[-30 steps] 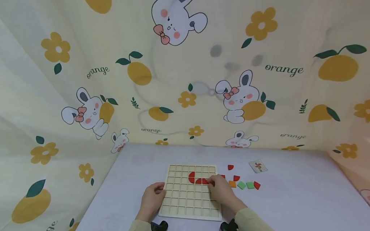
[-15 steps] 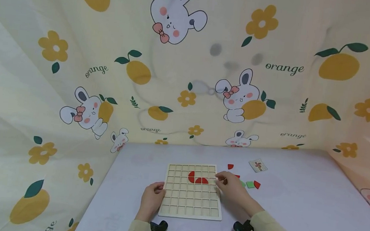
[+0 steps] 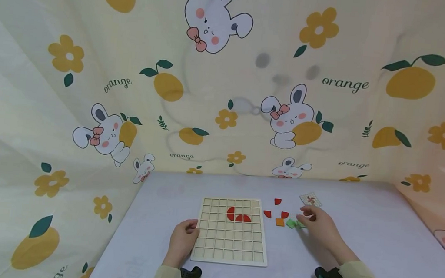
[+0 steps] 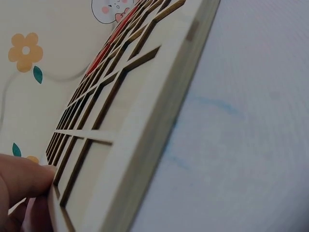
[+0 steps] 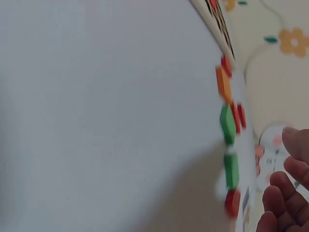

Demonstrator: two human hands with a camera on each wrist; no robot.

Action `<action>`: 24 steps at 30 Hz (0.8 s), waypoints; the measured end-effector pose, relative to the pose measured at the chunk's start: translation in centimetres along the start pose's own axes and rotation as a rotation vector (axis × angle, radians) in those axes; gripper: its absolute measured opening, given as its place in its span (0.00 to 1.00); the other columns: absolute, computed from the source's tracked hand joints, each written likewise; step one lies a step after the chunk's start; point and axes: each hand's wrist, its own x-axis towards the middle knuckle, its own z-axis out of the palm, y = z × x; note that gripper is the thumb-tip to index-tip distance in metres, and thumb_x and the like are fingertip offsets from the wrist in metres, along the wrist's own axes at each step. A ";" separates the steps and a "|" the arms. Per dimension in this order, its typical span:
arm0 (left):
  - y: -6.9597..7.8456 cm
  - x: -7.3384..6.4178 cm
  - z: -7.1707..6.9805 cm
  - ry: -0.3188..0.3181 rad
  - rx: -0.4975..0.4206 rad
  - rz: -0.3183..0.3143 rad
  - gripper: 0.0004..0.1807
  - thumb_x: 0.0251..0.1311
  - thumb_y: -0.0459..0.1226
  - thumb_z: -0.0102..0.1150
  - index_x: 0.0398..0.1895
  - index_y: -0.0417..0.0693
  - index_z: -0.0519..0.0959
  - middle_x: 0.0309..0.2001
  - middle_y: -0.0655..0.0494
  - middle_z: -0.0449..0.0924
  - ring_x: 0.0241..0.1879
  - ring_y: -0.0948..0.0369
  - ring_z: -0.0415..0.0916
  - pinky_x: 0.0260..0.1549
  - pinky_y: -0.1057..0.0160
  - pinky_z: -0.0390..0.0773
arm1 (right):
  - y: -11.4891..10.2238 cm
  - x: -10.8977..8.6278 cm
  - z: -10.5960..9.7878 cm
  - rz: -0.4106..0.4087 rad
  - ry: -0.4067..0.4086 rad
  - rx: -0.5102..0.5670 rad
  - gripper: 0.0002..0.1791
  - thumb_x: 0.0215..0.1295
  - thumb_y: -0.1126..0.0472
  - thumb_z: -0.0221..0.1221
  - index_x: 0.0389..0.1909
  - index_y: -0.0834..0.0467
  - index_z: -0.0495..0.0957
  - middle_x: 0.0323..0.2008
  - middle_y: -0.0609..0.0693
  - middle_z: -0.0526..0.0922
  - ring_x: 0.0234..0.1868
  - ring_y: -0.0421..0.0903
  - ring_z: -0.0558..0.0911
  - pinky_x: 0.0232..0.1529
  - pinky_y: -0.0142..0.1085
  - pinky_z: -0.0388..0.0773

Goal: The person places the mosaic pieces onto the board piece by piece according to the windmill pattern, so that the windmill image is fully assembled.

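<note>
A pale wooden board (image 3: 230,240) with a raised square grid lies flat on the table. Several red quarter-round tiles (image 3: 231,214) sit in cells of its upper half. My left hand (image 3: 183,243) holds the board's left edge between thumb and fingers. Over the loose tiles to the right hovers my right hand (image 3: 321,229), fingers loosely bent, nothing visible between them. Under or beside it are two green square tiles (image 3: 291,223). The right wrist view also shows a red tile (image 5: 232,203) at the row's end, hidden by the hand in the head view.
An orange square tile (image 3: 280,222) and loose red tiles (image 3: 277,201) lie between board and right hand. Behind that hand is a small pattern card (image 3: 310,199). A printed curtain (image 3: 214,138) hangs along the far side of the white table (image 3: 154,203).
My right hand has moved rightward from the board's right edge to above the green tiles, uncovering the orange and red ones. The left hand and the board stay put.
</note>
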 end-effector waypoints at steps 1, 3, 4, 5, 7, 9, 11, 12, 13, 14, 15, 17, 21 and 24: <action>0.0 0.0 0.0 -0.001 -0.002 -0.001 0.15 0.59 0.32 0.62 0.50 0.43 0.81 0.39 0.54 0.78 0.38 0.61 0.76 0.37 0.61 0.78 | 0.5 -0.1 -0.4 0.003 -0.003 0.005 0.29 0.65 0.45 0.60 0.60 0.59 0.72 0.49 0.56 0.76 0.44 0.51 0.74 0.38 0.40 0.76; 0.0 -0.1 0.0 -0.005 -0.005 -0.005 0.15 0.59 0.32 0.61 0.50 0.43 0.80 0.40 0.54 0.78 0.38 0.61 0.76 0.38 0.61 0.78 | 1.2 -0.3 -1.0 0.008 -0.007 0.009 0.31 0.65 0.45 0.60 0.60 0.61 0.71 0.49 0.57 0.75 0.44 0.51 0.74 0.37 0.40 0.75; 0.0 -0.1 0.0 -0.007 -0.006 -0.005 0.15 0.59 0.32 0.61 0.50 0.43 0.80 0.40 0.54 0.78 0.38 0.61 0.76 0.38 0.61 0.78 | 1.5 -0.5 -1.2 0.021 -0.013 0.013 0.31 0.65 0.44 0.60 0.60 0.61 0.71 0.49 0.57 0.75 0.44 0.52 0.74 0.37 0.40 0.75; 0.0 -0.1 0.0 -0.010 -0.007 -0.004 0.15 0.59 0.32 0.61 0.50 0.43 0.80 0.40 0.54 0.78 0.38 0.61 0.76 0.38 0.61 0.78 | 1.9 -0.6 -1.3 0.030 -0.013 0.012 0.32 0.65 0.44 0.60 0.60 0.62 0.70 0.49 0.57 0.75 0.44 0.52 0.74 0.38 0.40 0.75; 0.0 -0.2 0.0 -0.015 -0.011 -0.003 0.15 0.59 0.31 0.61 0.50 0.42 0.80 0.40 0.53 0.78 0.38 0.61 0.76 0.37 0.62 0.78 | 2.7 -0.6 -1.5 0.039 -0.013 0.007 0.32 0.65 0.43 0.59 0.60 0.63 0.70 0.48 0.58 0.76 0.45 0.53 0.74 0.39 0.43 0.75; 0.0 -0.2 -0.1 -0.014 -0.007 0.004 0.15 0.58 0.31 0.61 0.50 0.42 0.80 0.40 0.53 0.78 0.38 0.61 0.76 0.37 0.62 0.78 | 3.3 -0.6 -1.6 0.054 -0.013 0.008 0.33 0.64 0.42 0.60 0.58 0.64 0.71 0.47 0.57 0.77 0.45 0.53 0.74 0.42 0.45 0.74; 0.1 -0.2 -0.2 -0.011 -0.005 0.010 0.15 0.58 0.31 0.62 0.50 0.42 0.80 0.40 0.53 0.78 0.38 0.61 0.76 0.37 0.62 0.78 | 3.8 -0.5 -1.7 0.062 -0.019 0.019 0.34 0.63 0.42 0.61 0.57 0.65 0.71 0.46 0.57 0.78 0.45 0.53 0.75 0.44 0.47 0.74; 0.1 -0.2 -0.2 -0.012 -0.006 0.008 0.15 0.58 0.31 0.61 0.50 0.42 0.80 0.40 0.53 0.78 0.38 0.61 0.76 0.37 0.62 0.78 | 4.0 -0.5 -1.8 0.065 -0.025 0.027 0.34 0.62 0.41 0.61 0.57 0.65 0.72 0.46 0.57 0.78 0.46 0.54 0.75 0.44 0.48 0.74; 0.1 -0.2 -0.2 -0.011 -0.005 0.013 0.15 0.58 0.31 0.61 0.50 0.42 0.80 0.40 0.53 0.78 0.38 0.61 0.76 0.37 0.61 0.78 | 4.1 -0.5 -1.8 0.072 -0.035 0.039 0.34 0.62 0.41 0.61 0.56 0.65 0.72 0.46 0.57 0.78 0.46 0.54 0.74 0.45 0.48 0.74; 0.1 -0.2 -0.2 -0.013 -0.006 0.011 0.15 0.58 0.31 0.61 0.50 0.42 0.80 0.40 0.53 0.78 0.38 0.61 0.76 0.37 0.61 0.78 | 4.2 -0.4 -1.9 0.083 -0.044 0.045 0.34 0.61 0.41 0.61 0.56 0.64 0.73 0.46 0.57 0.78 0.47 0.54 0.74 0.46 0.48 0.73; 0.2 -0.2 -0.2 -0.015 -0.010 0.009 0.15 0.58 0.31 0.61 0.50 0.42 0.80 0.40 0.53 0.78 0.38 0.61 0.76 0.37 0.61 0.78 | 4.4 -0.4 -2.0 0.091 -0.057 0.054 0.34 0.61 0.40 0.62 0.55 0.64 0.73 0.47 0.57 0.78 0.47 0.54 0.74 0.46 0.48 0.73; 0.2 -0.2 -0.2 -0.021 -0.013 0.001 0.15 0.58 0.31 0.61 0.50 0.42 0.80 0.41 0.53 0.78 0.38 0.61 0.76 0.37 0.62 0.78 | 4.6 -0.3 -2.1 0.109 -0.081 0.062 0.33 0.60 0.40 0.62 0.55 0.63 0.74 0.47 0.57 0.78 0.48 0.54 0.73 0.47 0.50 0.72; 0.1 -0.1 -0.2 -0.019 -0.009 0.004 0.15 0.58 0.31 0.61 0.50 0.42 0.80 0.40 0.53 0.78 0.37 0.61 0.76 0.36 0.62 0.78 | 4.8 0.0 -2.0 0.156 -0.122 0.083 0.33 0.58 0.39 0.63 0.54 0.60 0.75 0.48 0.56 0.77 0.49 0.55 0.72 0.49 0.53 0.70; 0.0 -0.1 -0.2 -0.016 0.000 0.015 0.15 0.58 0.30 0.62 0.50 0.41 0.80 0.39 0.53 0.78 0.37 0.61 0.76 0.36 0.62 0.78 | 5.0 0.1 -1.7 0.186 -0.119 0.088 0.33 0.57 0.38 0.64 0.53 0.60 0.74 0.50 0.58 0.76 0.51 0.57 0.71 0.51 0.56 0.68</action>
